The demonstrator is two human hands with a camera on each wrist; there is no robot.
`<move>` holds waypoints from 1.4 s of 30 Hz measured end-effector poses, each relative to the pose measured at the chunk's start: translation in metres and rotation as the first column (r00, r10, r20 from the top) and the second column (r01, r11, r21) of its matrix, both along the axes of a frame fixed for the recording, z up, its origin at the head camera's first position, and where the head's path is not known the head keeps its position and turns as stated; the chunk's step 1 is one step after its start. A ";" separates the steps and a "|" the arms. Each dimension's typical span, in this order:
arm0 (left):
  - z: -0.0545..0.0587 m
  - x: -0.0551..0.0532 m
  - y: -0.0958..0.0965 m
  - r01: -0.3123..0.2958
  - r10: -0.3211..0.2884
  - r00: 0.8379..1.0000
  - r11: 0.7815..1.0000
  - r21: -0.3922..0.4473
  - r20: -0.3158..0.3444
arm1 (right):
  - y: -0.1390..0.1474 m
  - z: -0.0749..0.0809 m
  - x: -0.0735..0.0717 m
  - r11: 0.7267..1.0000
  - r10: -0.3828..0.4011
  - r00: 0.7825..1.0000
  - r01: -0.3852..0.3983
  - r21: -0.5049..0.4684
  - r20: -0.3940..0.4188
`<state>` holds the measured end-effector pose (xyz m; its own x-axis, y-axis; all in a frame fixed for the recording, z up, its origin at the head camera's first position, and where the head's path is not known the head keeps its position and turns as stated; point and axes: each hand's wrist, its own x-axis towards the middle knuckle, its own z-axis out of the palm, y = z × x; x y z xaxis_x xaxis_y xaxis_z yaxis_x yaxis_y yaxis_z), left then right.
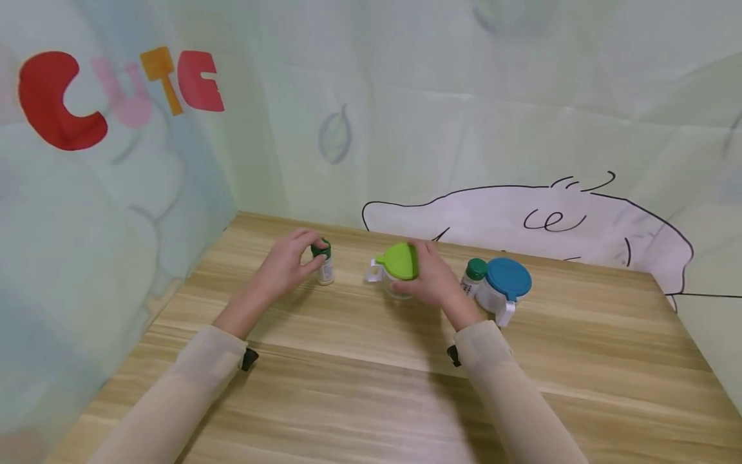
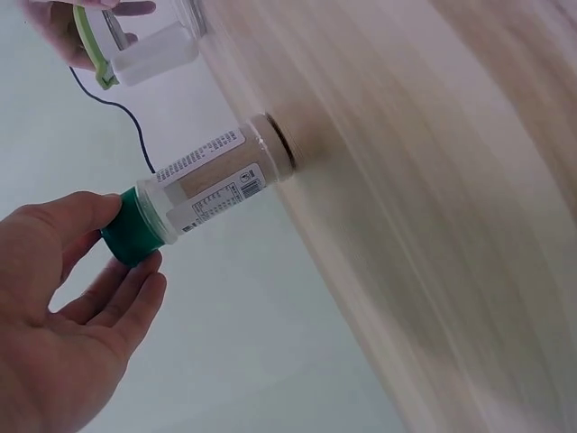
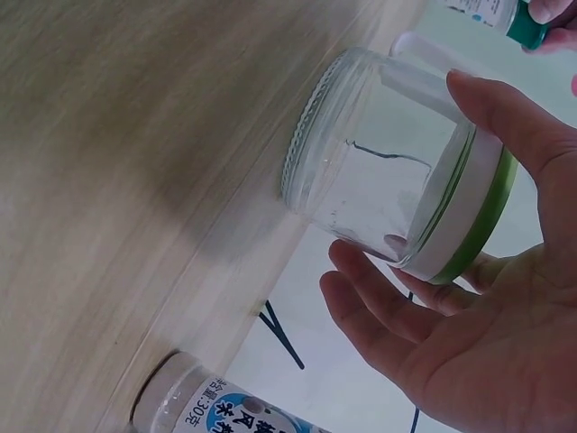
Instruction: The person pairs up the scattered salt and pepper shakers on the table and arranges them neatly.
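My left hand (image 1: 284,263) pinches the green cap of a small upright seasoning bottle (image 1: 326,272) between thumb and fingers. Labels with fine print and a barcode cover its clear side, and its base is right at the tabletop in the left wrist view. To the right, my right hand (image 1: 433,278) grips a clear glass seasoning jar (image 3: 361,153) around its top from the right side. This jar has a light green lid (image 1: 399,260) and a white handle (image 1: 374,270) pointing left. In the head view the hand covers part of the jar's body.
Right of my right hand, a second green-capped seasoning bottle (image 1: 475,274) stands against a jar with a blue lid (image 1: 509,277) and white handle. The wooden table (image 1: 348,386) meets printed curtains (image 1: 406,116) behind and at the left.
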<state>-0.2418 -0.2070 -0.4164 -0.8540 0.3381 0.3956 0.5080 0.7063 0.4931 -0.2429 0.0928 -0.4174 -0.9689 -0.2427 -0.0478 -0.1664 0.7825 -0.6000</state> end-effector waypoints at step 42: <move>-0.002 -0.014 0.036 0.069 -0.070 0.997 0.996 0.048 0.023 | 0.000 0.003 -0.002 1.000 -0.008 1.000 0.007 0.027 0.027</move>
